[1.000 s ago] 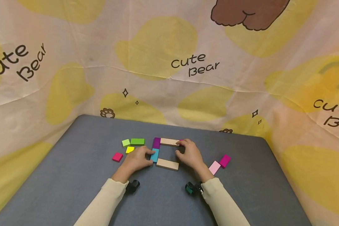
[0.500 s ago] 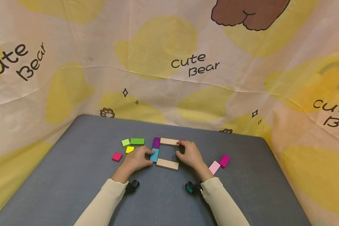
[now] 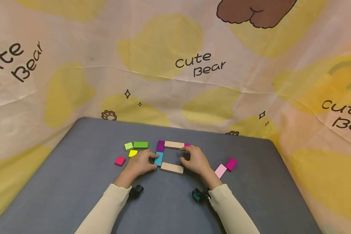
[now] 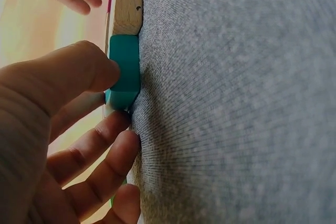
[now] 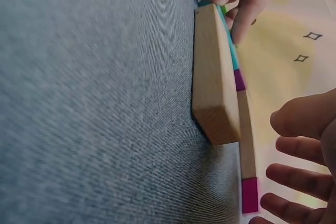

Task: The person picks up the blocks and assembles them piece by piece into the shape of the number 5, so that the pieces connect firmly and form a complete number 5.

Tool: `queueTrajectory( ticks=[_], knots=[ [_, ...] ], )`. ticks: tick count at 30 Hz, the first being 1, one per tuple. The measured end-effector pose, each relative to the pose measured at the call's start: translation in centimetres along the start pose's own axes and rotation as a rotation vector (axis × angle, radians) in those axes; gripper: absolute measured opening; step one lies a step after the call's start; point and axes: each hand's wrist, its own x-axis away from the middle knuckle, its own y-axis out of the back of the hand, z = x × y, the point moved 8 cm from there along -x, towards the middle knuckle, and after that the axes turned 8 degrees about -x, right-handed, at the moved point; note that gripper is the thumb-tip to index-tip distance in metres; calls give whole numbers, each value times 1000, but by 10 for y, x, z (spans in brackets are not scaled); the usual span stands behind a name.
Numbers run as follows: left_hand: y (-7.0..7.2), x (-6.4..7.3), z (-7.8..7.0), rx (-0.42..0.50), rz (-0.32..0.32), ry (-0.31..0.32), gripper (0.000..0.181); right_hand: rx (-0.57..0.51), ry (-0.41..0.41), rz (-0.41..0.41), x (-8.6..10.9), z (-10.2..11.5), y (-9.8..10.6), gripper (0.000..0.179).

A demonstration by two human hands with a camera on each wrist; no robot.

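My left hand [image 3: 138, 162] pinches a blue wooden block [image 3: 158, 158] lying flat on the table; in the left wrist view the thumb rests on the block's teal-looking near end [image 4: 125, 64]. A purple block [image 3: 161, 146] continues the line behind it. From that left side, two plain wooden blocks run rightward: a back one [image 3: 174, 145] and a front one [image 3: 172, 168]. A magenta block [image 3: 187, 145] sits at the back one's right end, partly hidden by my right hand [image 3: 196, 159]. That hand hovers over the right side, fingers loosely bent around nothing, apart from the blocks in the right wrist view.
Left of the layout lie a light green block [image 3: 129, 146], a green one [image 3: 140, 145], a yellow one [image 3: 133, 153] and a red one [image 3: 120, 161]. A pink block [image 3: 220, 171] and another magenta block [image 3: 231, 164] lie right on the grey table [image 3: 251, 201]. Printed cloth [image 3: 152, 48] hangs behind.
The head view has shifted a little, so everything sits slightly further up and left. Hands and blocks keep nearly the same places relative to each other.
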Motion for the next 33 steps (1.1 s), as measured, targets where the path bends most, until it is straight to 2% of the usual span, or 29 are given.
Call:
queueTrajectory(
  ticks=[6, 12, 21, 30, 33],
  knots=[
    [0, -2, 0, 3, 7, -8, 44, -2, -3, 22, 12, 5, 12, 34],
    [-1, -2, 0, -13, 22, -1, 45, 51, -29, 13, 27, -1, 31, 35],
    [-2, -2, 0, -6, 28, 9, 45, 122, -75, -24, 53, -22, 60, 36],
    [-1, -3, 0, -1, 23, 3, 45, 155, -191, -53, 75, -51, 83, 40],
    [-1, -3, 0, -4, 24, -1, 45, 171, -192, -68, 80, -58, 89, 42]
  ],
)
